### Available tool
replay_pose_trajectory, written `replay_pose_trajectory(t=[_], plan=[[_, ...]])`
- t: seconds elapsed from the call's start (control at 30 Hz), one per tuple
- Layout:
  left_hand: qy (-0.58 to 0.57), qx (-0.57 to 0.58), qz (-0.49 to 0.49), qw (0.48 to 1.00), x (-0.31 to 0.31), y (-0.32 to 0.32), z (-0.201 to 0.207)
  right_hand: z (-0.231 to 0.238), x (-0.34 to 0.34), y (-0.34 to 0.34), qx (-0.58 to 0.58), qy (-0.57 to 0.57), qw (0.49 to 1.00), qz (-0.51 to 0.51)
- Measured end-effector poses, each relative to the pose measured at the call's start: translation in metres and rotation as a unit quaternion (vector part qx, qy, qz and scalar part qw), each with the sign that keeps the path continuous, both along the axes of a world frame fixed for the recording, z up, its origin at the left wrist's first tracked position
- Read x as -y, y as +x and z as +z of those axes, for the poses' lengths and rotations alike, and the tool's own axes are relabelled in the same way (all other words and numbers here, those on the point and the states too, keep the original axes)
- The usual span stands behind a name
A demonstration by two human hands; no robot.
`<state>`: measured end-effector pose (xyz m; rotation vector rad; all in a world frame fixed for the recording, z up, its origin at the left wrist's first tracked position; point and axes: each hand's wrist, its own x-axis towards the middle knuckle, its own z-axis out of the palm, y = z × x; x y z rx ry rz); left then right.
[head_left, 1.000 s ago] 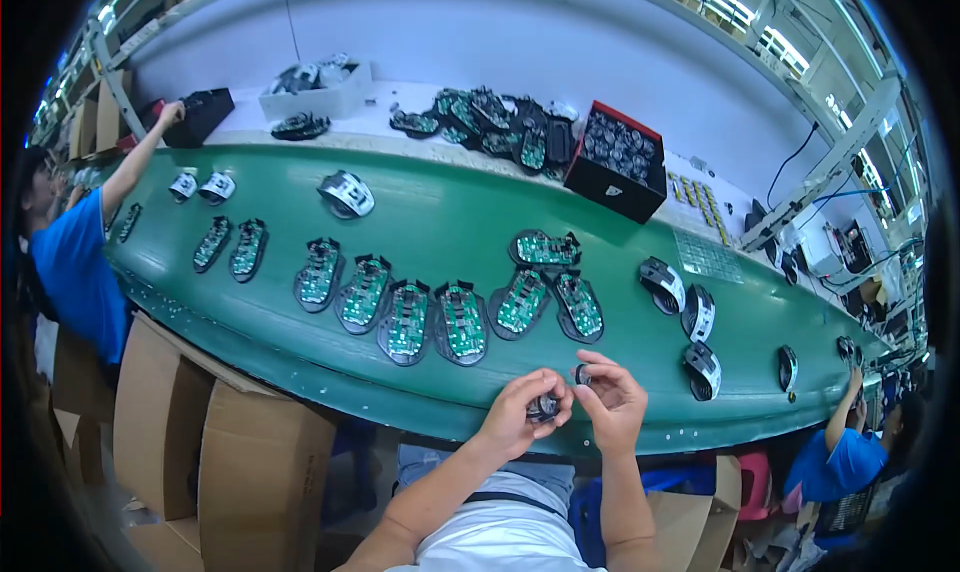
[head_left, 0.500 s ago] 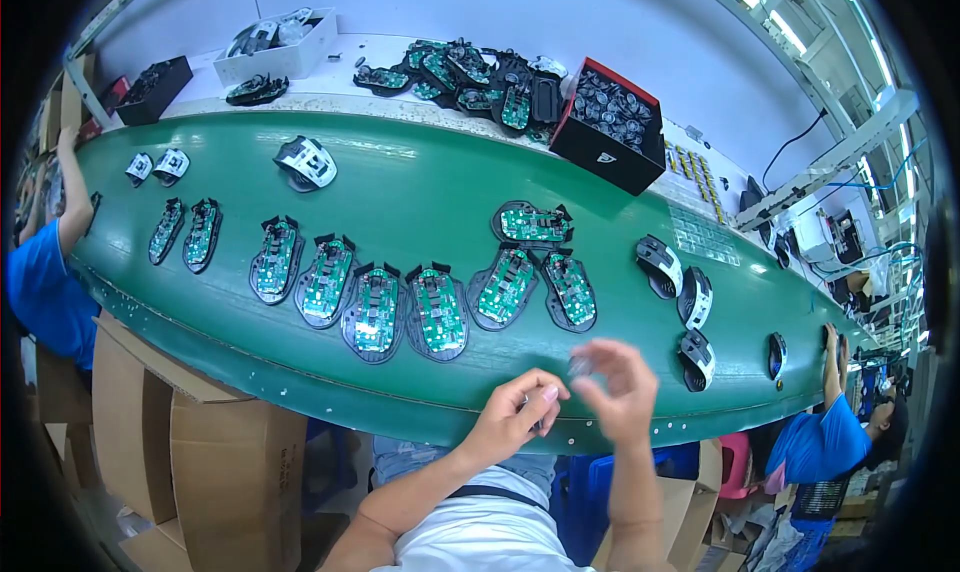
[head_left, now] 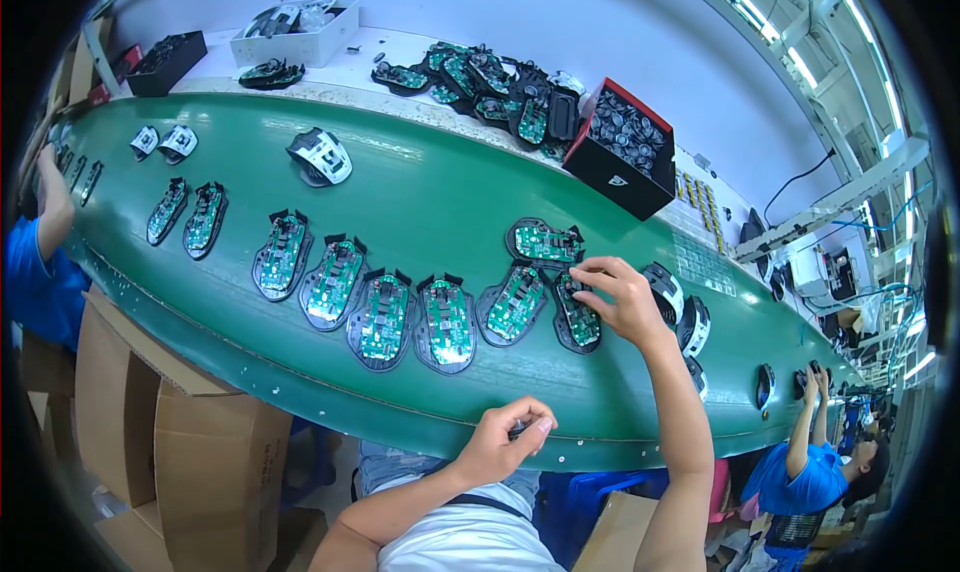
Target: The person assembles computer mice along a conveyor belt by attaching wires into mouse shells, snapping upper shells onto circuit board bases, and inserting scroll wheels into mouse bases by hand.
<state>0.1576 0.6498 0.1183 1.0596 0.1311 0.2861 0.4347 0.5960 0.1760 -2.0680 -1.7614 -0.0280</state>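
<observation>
My right hand (head_left: 620, 297) reaches over the rightmost mouse base (head_left: 577, 324), its thumb and fingertips pinched at the upper end of the green circuit board. Whatever small dark part lies between them is mostly covered; it looks like a scroll wheel. Close to the belt's front edge, my left hand (head_left: 505, 440) is curled around small dark parts (head_left: 518, 429), only partly visible. Just left of my right hand lies another mouse base (head_left: 513, 305), with a sideways one (head_left: 545, 240) above it. Several more bases (head_left: 445, 322) form a row to the left.
A black box with red edges (head_left: 632, 142) holds many small wheels on the back ledge, beside a heap of bases (head_left: 490, 82). White-and-black mouse covers (head_left: 320, 158) lie on the green belt (head_left: 430, 187). Blue-sleeved people work at both ends; cartons (head_left: 215, 472) stand below left.
My right hand has moved from beside my left hand, up and away to the rightmost base. My left hand stays near the belt edge, still curled. The view has shifted slightly.
</observation>
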Motion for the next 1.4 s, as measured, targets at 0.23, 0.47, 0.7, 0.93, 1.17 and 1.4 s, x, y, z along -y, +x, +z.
replay_pose_trajectory(t=[0.23,0.47,0.7,0.93,1.17,1.4], plan=[[0.019,-0.002,-0.012,1.0,-0.002,0.0,0.001,0.003,0.0,-0.007,0.11,-0.109,0.988,-0.028],[-0.273,-0.033,-0.013,0.962,-0.014,0.0,0.002,-0.009,0.038,-0.042,0.081,-0.087,0.988,-0.102],[-0.303,-0.035,0.015,0.952,-0.006,0.006,0.008,0.028,0.065,-0.102,-0.018,0.088,0.984,-0.153],[-0.176,-0.062,0.086,0.979,-0.003,0.011,0.012,0.005,0.056,-0.163,-0.14,0.071,0.986,-0.05],[-0.108,-0.034,0.062,0.992,-0.017,-0.002,0.007,0.015,0.043,-0.146,-0.286,0.096,0.951,-0.064],[0.497,-0.03,0.195,0.845,-0.058,-0.006,0.028,0.004,-0.016,-0.082,-0.213,0.126,0.959,-0.139]])
